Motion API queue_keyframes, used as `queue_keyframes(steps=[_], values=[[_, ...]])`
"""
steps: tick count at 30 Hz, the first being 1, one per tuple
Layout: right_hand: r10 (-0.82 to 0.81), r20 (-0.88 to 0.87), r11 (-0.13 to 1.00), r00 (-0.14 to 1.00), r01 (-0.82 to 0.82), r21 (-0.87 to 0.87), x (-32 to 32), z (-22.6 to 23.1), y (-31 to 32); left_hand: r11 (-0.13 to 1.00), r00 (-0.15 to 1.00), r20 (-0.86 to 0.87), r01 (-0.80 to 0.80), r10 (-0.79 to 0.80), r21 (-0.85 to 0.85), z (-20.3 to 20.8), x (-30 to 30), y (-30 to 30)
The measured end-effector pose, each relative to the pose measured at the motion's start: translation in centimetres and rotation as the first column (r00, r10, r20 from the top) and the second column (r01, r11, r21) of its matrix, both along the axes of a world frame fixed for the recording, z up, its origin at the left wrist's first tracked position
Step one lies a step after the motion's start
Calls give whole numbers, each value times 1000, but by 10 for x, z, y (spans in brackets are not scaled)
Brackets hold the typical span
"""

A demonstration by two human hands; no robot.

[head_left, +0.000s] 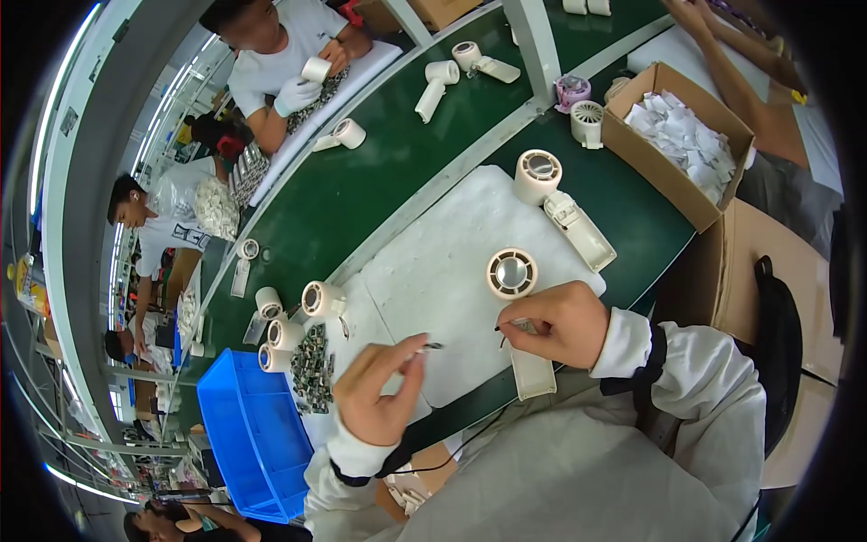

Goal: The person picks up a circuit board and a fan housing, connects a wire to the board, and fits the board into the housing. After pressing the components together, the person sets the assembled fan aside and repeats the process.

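Note:
My left hand pinches a small dark and silvery part between thumb and index finger, above the white mat. It looks like a small circuit board. My right hand is closed in a pinch by the fan in front of me; a thin dark tip, perhaps a wire, shows at its fingertips. That cream handheld fan has a round head with a silvery disc, and its open handle lies partly beneath my right hand. Another cream fan lies beyond it, its handle shell pointing right.
Left of the mat are a pile of small circuit boards, several cream fan heads and a blue bin. A cardboard box of white pieces stands far right. Across the green conveyor, co-workers sit; a metal post rises.

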State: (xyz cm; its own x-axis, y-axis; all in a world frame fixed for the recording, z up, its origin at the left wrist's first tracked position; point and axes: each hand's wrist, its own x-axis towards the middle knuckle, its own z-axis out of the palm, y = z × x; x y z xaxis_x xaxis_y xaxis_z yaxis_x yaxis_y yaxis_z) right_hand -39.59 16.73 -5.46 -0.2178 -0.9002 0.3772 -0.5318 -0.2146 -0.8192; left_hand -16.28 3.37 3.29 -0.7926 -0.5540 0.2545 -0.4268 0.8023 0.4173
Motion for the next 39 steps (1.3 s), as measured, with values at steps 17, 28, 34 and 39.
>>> queue_keyframes(steps=[17, 28, 34, 39], values=[[-140, -24, 986, 990, 137, -100, -5, -5, -7, 355, 928, -358, 303, 100, 885, -75, -72, -18], [-173, 8, 985, 985, 173, 11, -2, -1, -4, 363, 925, -379, 349, 13, 864, -77, -62, -17], [-167, 22, 986, 986, 166, 20, -2, 2, -3, 369, 895, -446, 421, -18, 829, -78, -61, -16], [-61, 102, 986, 993, 44, 161, -12, 10, -3, 104, 936, -353, 351, 1, 931, -76, -61, -29]])
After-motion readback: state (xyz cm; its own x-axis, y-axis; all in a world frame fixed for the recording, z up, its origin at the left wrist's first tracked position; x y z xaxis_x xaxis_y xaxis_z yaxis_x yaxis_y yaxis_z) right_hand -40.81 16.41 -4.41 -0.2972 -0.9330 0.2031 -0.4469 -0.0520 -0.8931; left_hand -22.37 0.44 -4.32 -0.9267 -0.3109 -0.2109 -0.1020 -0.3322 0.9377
